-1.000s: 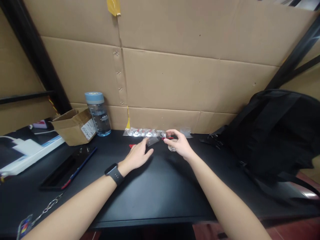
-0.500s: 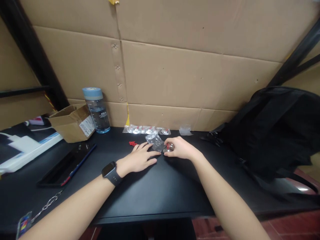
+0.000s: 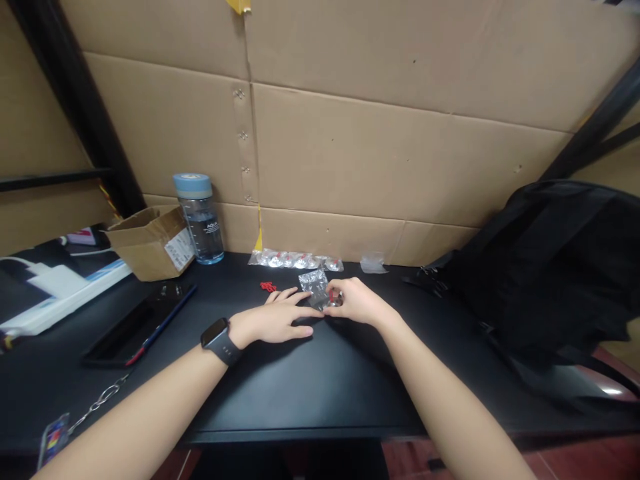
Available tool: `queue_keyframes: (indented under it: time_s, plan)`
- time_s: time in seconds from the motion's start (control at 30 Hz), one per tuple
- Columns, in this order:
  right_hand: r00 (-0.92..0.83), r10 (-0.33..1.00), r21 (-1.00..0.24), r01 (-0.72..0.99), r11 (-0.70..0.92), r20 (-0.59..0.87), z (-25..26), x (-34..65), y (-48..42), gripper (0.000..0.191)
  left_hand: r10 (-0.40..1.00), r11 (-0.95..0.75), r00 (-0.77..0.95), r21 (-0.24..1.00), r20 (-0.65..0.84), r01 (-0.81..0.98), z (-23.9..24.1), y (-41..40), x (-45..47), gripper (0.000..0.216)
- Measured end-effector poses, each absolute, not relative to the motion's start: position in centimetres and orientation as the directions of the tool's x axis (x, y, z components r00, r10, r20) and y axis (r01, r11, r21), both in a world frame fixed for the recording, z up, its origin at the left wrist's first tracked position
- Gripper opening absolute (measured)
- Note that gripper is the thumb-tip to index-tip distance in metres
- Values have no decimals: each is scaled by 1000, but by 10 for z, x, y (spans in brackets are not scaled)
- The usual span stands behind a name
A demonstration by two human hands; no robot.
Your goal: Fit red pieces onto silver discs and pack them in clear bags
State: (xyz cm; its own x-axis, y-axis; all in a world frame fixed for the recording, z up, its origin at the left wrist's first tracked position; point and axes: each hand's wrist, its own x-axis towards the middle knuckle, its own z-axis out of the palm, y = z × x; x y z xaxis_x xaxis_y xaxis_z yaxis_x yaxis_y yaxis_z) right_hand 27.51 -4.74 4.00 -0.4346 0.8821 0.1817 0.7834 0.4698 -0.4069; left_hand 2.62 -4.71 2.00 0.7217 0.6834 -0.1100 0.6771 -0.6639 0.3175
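Note:
My left hand (image 3: 274, 320), with a dark smartwatch on its wrist, lies on the black table (image 3: 310, 380) with fingers spread, its fingertips on the edge of a small clear plastic bag (image 3: 316, 283). My right hand (image 3: 356, 303) is closed around a small shiny metal piece with a red part (image 3: 334, 298), right next to the bag. A small red piece (image 3: 269, 287) lies on the table just left of my left hand. A row of several small filled clear bags (image 3: 295, 260) lies along the cardboard wall behind the hands.
A water bottle with a blue lid (image 3: 198, 219) and an open cardboard box (image 3: 150, 241) stand at the back left. A black tray with a pen (image 3: 140, 325) lies left. A black backpack (image 3: 545, 267) fills the right side. An empty clear bag (image 3: 373, 264) lies by the wall.
My right hand came down from the row of bags to the table with the metal piece. My left hand slid the clear bag toward it, and both hands now meet.

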Motion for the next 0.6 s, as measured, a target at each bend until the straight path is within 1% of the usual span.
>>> queue_keyframes:
  time_s: [0.07,0.17,0.27,0.33,0.43,0.53,0.6]
  plan:
    - [-440,876,-384,788,482,197,34,273,-45,27,674,-670,732,336,-100,663,19,-46,26,49]
    - [-425,867,-340,800,494,261,25,271,-40,37,671,-671,737,357,-82,650,18,-45,25,49]
    - [-433,860,-361,783,507,269,25,272,-39,45,677,-665,732,362,-77,653,19,-45,26,48]
    - [-482,839,-384,746,544,253,28,275,-41,44,680,-662,729,362,-77,656,21,-47,27,48]
    - [-553,801,-406,694,595,229,32,277,-42,38,682,-658,726,358,-87,662,24,-48,28,46]
    - [-533,810,-399,705,586,246,29,275,-40,35,690,-645,714,351,-114,679,25,-48,29,42]
    - [-494,818,-347,743,573,294,25,272,-38,37,691,-644,713,348,-119,682,23,-47,29,41]
